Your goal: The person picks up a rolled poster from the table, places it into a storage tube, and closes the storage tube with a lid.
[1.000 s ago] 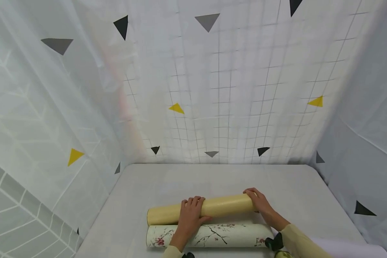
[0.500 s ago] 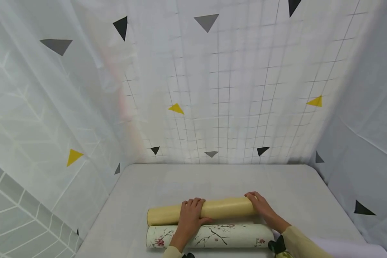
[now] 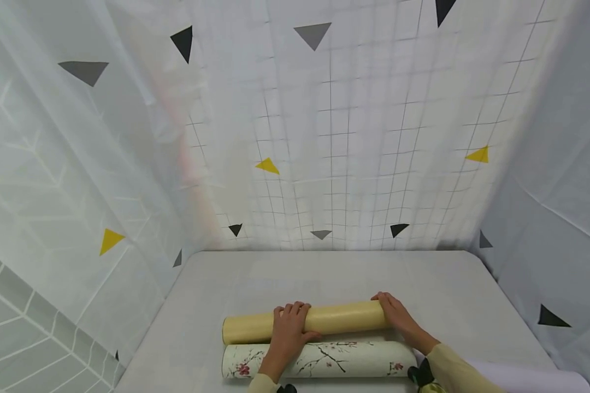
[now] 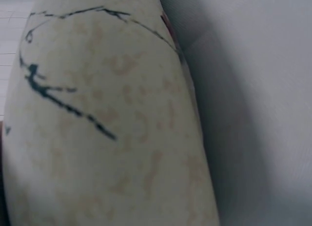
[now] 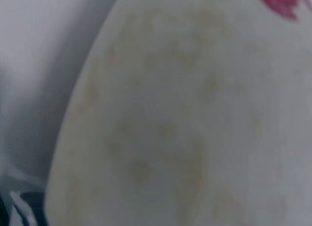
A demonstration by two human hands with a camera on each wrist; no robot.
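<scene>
A plain yellow wallpaper roll [image 3: 344, 318] lies across the table in the head view, its right end angled slightly away. My left hand [image 3: 290, 330] grips it left of its middle, fingers bent over the top and thumb along the near side. My right hand [image 3: 397, 317] holds its right end, covering that end. Just nearer to me lies a white wallpaper roll with blossom branches [image 3: 359, 358], partly behind my left wrist. Up close, this floral roll [image 4: 122, 118] fills much of the left wrist view; in the right wrist view the same roll [image 5: 170, 118] is blurred.
A pale lilac roll [image 3: 531, 376] lies at the lower right, partly behind my right sleeve [image 3: 459, 371]. The white tabletop [image 3: 334, 273] reaches back to a hanging sheet [image 3: 373, 125] with printed triangles. More sheeting stands at both sides.
My right hand and the yellow roll's right end have come slightly lower, toward me, since a second ago. The left hand and the floral roll stay nearly where they were.
</scene>
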